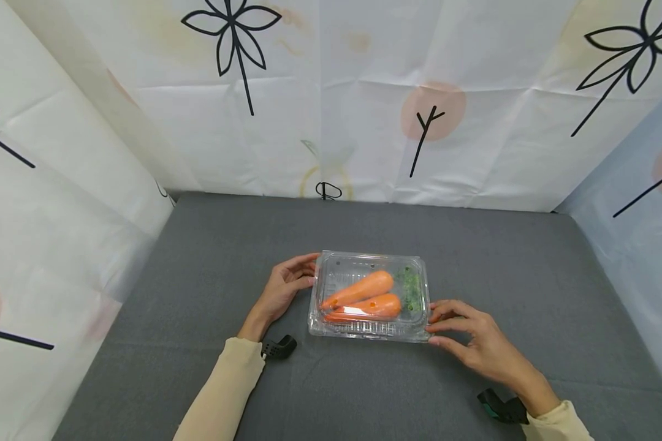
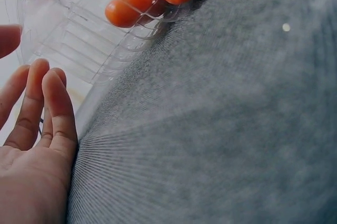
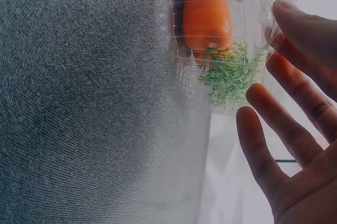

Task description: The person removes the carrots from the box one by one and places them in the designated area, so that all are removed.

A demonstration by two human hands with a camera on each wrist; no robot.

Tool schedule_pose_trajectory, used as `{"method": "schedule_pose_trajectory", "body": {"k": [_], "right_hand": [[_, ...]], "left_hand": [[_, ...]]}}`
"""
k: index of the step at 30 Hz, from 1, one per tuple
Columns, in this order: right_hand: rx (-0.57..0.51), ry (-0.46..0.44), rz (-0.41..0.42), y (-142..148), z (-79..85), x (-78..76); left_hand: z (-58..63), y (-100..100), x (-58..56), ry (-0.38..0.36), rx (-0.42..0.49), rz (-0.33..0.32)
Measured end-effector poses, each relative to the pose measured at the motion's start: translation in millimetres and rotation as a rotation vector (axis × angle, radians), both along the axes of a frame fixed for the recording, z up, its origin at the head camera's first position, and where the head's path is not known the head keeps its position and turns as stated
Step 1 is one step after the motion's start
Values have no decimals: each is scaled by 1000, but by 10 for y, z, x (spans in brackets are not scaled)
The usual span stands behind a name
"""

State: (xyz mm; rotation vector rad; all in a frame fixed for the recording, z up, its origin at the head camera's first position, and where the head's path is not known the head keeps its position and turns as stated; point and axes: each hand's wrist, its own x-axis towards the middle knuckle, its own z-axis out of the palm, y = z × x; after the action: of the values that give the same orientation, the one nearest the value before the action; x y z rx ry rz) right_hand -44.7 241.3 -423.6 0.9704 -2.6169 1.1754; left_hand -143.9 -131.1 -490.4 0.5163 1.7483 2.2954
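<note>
A clear plastic clamshell container [image 1: 371, 334] lies flat on the table with its lid down over two orange carrots [image 1: 364, 288] and some feathery greens [image 1: 410, 288]. At its left side is my left hand [image 1: 287, 282], index finger and thumb reaching the rim near the back corner. The left wrist view shows the other fingers [image 2: 58, 98] extended and loose beside the ribbed wall. At the front right corner my right hand [image 1: 474, 337] pinches the plastic edge between thumb [image 3: 300, 24] and index finger, the index tip partly seen through the plastic. Its remaining fingers spread alongside.
A grey cloth [image 1: 243, 233] covers the table. Patterned white curtains [image 1: 320, 110] enclose it at the back and both sides. A dark wrist device [image 1: 279, 348] sits on the left wrist, another [image 1: 504, 407] on the right.
</note>
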Motion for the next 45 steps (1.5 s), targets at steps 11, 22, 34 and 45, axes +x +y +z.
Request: {"method": "schedule_pose_trajectory", "body": {"k": [11, 22, 34, 45], "right_hand": [[-94, 39, 54, -16, -35, -8], [-144, 94, 89, -22, -81, -29], [-186, 96, 126, -26, -88, -52], [-189, 148, 94, -47, -131, -33]], "left_hand": [[11, -13, 8, 28, 24, -38], [9, -12, 25, 52, 42, -51], [0, -26, 29, 81, 37, -50], [9, -24, 37, 67, 46, -53]]}}
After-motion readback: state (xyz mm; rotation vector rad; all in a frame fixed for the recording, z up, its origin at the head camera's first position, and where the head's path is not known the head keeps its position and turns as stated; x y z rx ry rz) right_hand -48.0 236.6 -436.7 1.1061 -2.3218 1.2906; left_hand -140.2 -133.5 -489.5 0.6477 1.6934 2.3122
